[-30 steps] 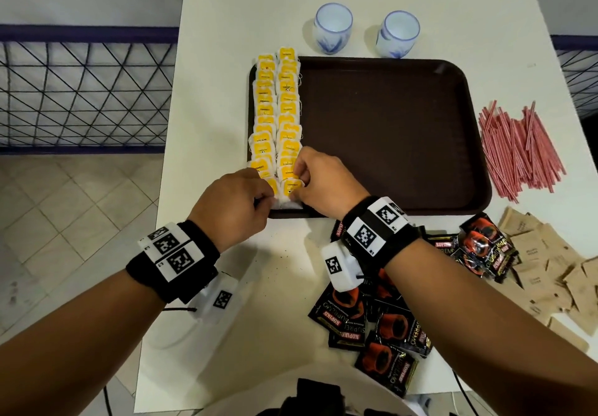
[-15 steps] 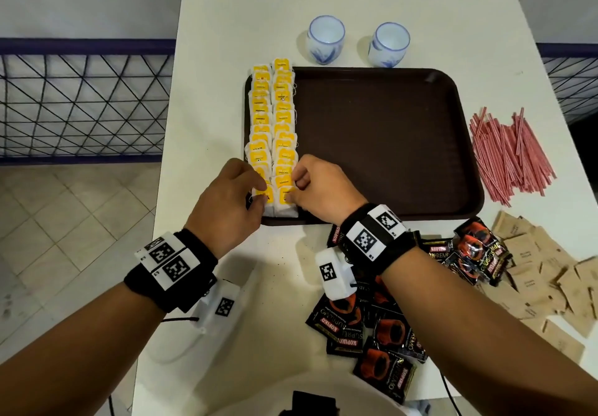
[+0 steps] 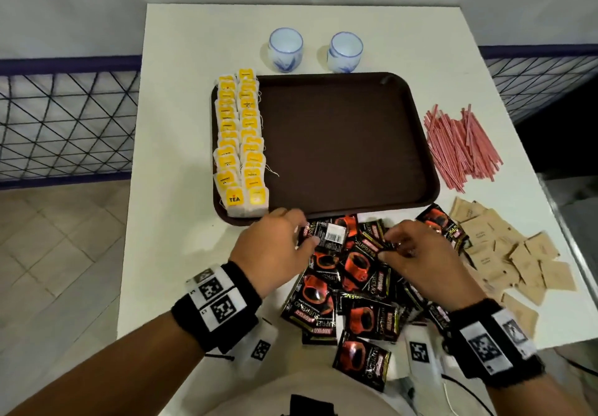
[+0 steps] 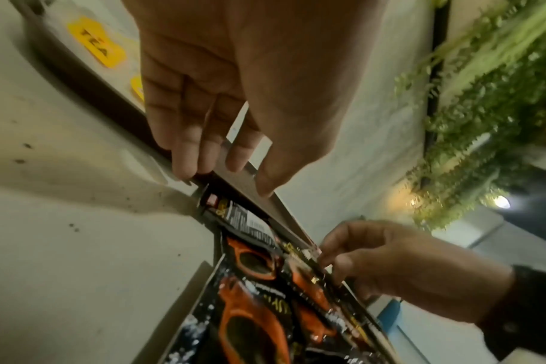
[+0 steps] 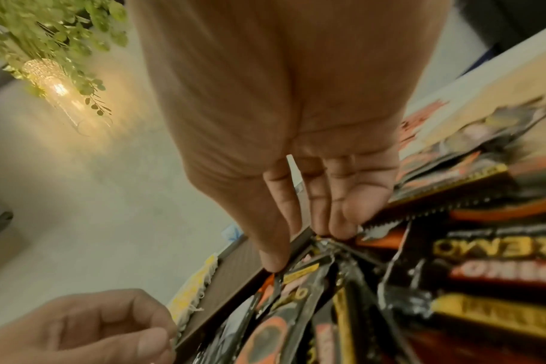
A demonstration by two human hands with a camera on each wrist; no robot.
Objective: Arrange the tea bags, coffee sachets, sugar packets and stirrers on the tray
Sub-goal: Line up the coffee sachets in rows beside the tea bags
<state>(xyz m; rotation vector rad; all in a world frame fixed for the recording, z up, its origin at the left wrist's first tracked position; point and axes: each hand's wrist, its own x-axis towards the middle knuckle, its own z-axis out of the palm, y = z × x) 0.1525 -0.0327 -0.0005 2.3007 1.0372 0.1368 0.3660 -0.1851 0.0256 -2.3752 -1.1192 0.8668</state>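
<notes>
Two rows of yellow-tagged tea bags [image 3: 241,144] lie along the left side of the brown tray [image 3: 343,144]. A heap of black and red coffee sachets [image 3: 356,286] lies on the table in front of the tray. My left hand [image 3: 301,234] hovers at the heap's left end, fingers fairly straight, their tips touching the end of a barcode-side sachet [image 3: 328,237] by the tray rim [image 4: 231,177]. My right hand [image 3: 386,249] pinches the top edge of a sachet between thumb and fingers [image 5: 299,248]. Pink stirrers [image 3: 459,147] and brown sugar packets [image 3: 504,254] lie to the right.
Two white and blue cups [image 3: 285,48] [image 3: 344,50] stand behind the tray. The white table [image 3: 181,221] ends close on the left, with a dark mesh railing [image 3: 64,124] and tiled floor beyond. Most of the tray's floor is bare.
Both hands have left the tea bags at the tray's near left corner and come back and rightward onto the coffee sachet heap. The right hand has taken hold of a sachet.
</notes>
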